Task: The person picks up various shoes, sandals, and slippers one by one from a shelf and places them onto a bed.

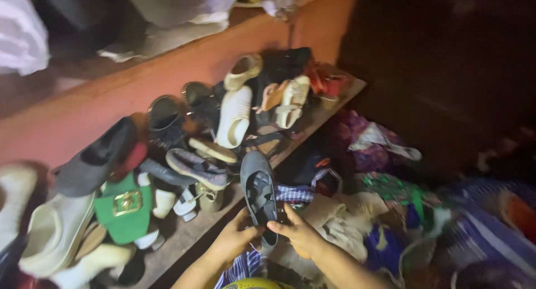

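A grey shoe (pixel 258 191) is sitting low in the middle of the frame, with both hands holding it. It is a flat slip-on shoe, long and thin, with a round toe pointing up toward the top of the frame. Dark straps are crossing over its open top. Its heel end is resting down between the hands.

The left hand (pixel 234 239) is gripping the shoe's left side near the heel, fingers curled around it. The right hand (pixel 298 230) is pinching the right side of the heel end, thumb on top.

Just above and left of the shoe, a big pile of shoes (pixel 212 127) is lying on a wooden shelf (pixel 184 239) that is running from the lower left up to the upper middle. A green shoe with a gold buckle (pixel 124 206) is lying at the left. A tall white shoe (pixel 234 117) is standing in the middle of the pile. A black shoe (pixel 95 160) is leaning against the orange wall (pixel 72 119) behind the shelf.

To the right of the hands, a heap of bright clothes (pixel 391 211) is lying in the lower right. The upper right is too dark to see.
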